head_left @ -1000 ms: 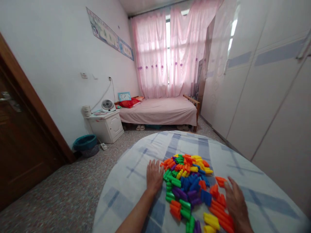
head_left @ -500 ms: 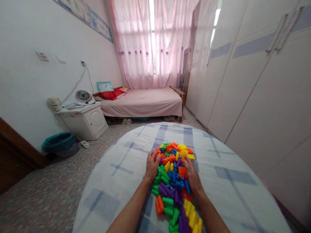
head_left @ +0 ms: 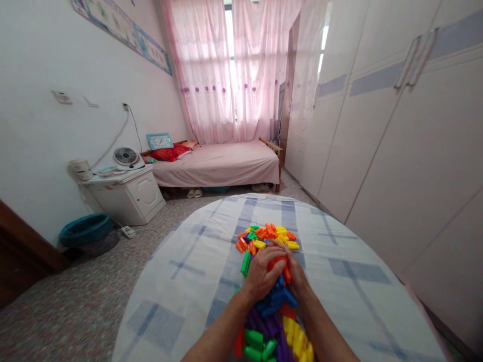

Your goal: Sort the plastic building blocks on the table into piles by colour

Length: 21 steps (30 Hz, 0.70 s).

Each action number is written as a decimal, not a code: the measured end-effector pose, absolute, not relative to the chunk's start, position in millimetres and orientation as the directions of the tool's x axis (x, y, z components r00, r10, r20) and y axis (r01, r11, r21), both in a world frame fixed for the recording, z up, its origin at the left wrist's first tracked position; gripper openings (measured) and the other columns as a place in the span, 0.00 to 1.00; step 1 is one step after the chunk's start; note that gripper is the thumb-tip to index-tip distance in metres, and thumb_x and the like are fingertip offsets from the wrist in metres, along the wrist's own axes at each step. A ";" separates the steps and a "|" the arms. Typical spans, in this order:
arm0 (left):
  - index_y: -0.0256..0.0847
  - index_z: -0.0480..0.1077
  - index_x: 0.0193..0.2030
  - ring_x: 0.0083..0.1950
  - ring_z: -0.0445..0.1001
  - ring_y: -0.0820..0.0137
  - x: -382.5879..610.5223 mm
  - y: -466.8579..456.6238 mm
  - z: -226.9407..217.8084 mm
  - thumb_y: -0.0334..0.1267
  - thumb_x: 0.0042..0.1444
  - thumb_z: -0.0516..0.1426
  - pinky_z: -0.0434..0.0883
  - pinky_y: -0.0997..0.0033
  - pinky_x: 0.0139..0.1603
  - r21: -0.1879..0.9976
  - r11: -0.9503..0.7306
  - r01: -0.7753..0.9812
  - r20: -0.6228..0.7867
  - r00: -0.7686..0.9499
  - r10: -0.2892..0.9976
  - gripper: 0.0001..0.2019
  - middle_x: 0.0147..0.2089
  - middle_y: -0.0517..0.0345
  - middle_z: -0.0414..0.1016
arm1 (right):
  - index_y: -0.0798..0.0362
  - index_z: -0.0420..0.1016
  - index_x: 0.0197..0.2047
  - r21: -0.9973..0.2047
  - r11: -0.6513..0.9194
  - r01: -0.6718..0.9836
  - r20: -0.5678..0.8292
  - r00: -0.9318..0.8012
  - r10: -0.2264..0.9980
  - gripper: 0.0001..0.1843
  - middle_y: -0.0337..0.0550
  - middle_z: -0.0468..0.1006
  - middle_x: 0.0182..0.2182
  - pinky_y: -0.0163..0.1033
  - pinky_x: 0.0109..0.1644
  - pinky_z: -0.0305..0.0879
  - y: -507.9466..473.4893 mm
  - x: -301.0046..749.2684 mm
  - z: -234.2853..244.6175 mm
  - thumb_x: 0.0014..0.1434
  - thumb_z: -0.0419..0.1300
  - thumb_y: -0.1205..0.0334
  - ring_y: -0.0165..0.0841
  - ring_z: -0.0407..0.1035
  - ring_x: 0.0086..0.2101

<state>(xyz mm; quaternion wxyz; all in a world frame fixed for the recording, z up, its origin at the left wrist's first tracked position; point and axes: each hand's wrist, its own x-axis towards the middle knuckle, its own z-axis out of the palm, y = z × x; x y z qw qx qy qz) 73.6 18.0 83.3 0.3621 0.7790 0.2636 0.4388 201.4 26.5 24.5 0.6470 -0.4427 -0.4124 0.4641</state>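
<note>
On a round table draped in a blue-and-white checked cloth (head_left: 162, 296), a person's left hand (head_left: 261, 274) and right hand (head_left: 297, 275) meet over a heap of tube-shaped plastic building blocks, their fingers close together and curved around orange blocks (head_left: 278, 262); the fingertips are partly hidden, so how firmly they grip cannot be told. The facing palms seem to act as walls, keeping loose pieces from rolling apart. Blue blocks (head_left: 274, 300) lie beneath the wrists, with purple, green and yellow blocks (head_left: 296, 336) nearer the person's body.
</note>
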 end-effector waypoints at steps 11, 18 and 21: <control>0.39 0.70 0.49 0.59 0.66 0.63 -16.9 125.5 24.6 0.36 0.63 0.44 0.62 0.50 0.62 0.554 -0.476 0.683 0.564 0.112 0.818 0.17 0.54 0.48 0.72 | 0.50 0.73 0.49 -0.845 0.149 0.513 0.393 0.408 0.824 0.26 0.47 0.74 0.50 0.50 0.60 0.57 64.2 282.7 13.9 0.58 0.45 0.46 0.41 0.63 0.54; 0.42 0.69 0.53 0.65 0.60 0.55 -8.8 175.3 -20.8 0.29 0.60 0.46 0.59 0.41 0.61 0.151 -0.459 0.875 0.390 0.374 0.841 0.18 0.61 0.46 0.66 | 0.43 0.77 0.40 -0.508 0.192 0.839 0.601 0.186 0.777 0.18 0.45 0.76 0.48 0.58 0.59 0.57 131.6 322.5 -42.3 0.50 0.49 0.59 0.46 0.67 0.51; 0.43 0.66 0.56 0.67 0.56 0.55 9.5 183.4 -16.2 0.33 0.61 0.47 0.57 0.43 0.63 0.236 -0.540 0.808 0.306 0.466 0.830 0.18 0.65 0.48 0.61 | 0.45 0.75 0.47 -0.363 0.208 0.908 0.620 0.069 0.781 0.23 0.46 0.72 0.54 0.56 0.57 0.60 152.4 323.7 -62.4 0.52 0.47 0.61 0.46 0.66 0.53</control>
